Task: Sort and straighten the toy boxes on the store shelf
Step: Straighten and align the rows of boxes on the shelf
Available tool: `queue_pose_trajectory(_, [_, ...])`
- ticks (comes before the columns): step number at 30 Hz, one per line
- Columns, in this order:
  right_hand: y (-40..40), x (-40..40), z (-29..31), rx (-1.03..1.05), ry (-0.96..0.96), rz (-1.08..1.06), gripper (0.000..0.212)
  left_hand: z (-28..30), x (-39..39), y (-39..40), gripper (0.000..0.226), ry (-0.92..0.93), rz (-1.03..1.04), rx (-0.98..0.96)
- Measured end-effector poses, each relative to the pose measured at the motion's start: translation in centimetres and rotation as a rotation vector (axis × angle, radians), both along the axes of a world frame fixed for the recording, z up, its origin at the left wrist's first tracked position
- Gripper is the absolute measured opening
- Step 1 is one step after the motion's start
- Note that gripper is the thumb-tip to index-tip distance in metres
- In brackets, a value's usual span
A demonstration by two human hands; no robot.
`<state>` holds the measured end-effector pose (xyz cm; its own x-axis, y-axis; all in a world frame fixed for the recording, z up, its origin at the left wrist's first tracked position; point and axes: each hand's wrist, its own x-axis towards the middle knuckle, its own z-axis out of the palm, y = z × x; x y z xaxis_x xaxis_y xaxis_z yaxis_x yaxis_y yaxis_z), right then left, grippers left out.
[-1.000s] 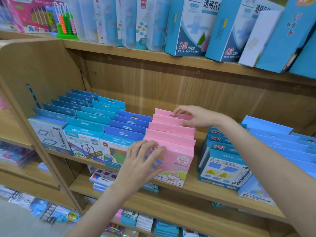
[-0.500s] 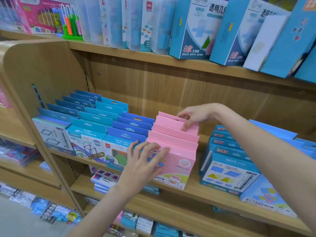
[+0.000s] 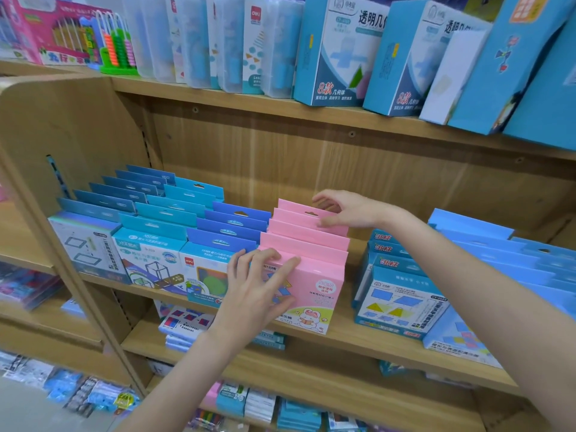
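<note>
pink boxes (image 3: 307, 244): five in one row, middle shelf (image 3: 358, 336) | my left hand (image 3: 255, 291): fingers straight, pressing front box | my right hand (image 3: 346, 210): thumb pinches rear box's tab, fingers loosely curled | blue boxes (image 3: 162, 232): three rows left; rear ones mostly hidden

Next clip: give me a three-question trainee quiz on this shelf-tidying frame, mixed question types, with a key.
1. True or false: the left hand lies flat on the front pink box.
2. The right hand touches which part of the pink row?
A. front
B. back
C. none
3. Fill in: the abacus stands on the ____ shelf.

Key: 1 true; 2 B; 3 upper.
</note>
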<state>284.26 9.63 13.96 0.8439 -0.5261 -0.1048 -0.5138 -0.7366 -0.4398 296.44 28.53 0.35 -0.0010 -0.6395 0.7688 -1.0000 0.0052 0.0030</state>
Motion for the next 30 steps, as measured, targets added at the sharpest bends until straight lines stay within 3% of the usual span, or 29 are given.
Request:
queue_pose_trajectory(8, [2.4, -8.7, 1.3, -0.098, -0.159, -0.115, 0.053, 0.0, -1.6, 1.1, 0.051, 0.051, -0.064, -0.054])
queue_pose_trajectory(13, [3.7, -14.5, -0.3, -0.253, 0.129, -0.235, 0.078, 0.7, -4.7, 0.1, 0.047, 0.025, -0.138, -0.067])
queue_pose_trajectory(21, [4.0, -13.4, -3.7, -0.58, 0.348, -0.162, 0.107, 0.7, -5.6, -1.6, 0.056, -0.02, -0.083, 0.051])
queue_pose_trajectory(24, [3.8, -13.0, -3.8, -0.61, 0.368, -0.103, 0.103, 0.4, -5.2, -1.8, 0.062, -0.051, -0.048, 0.075])
queue_pose_trajectory(30, [5.0, -12.6, -3.5, -0.475, 0.269, 0.001, 0.086, 0.1, -5.2, -2.0, 0.057, -0.031, -0.024, 0.061])
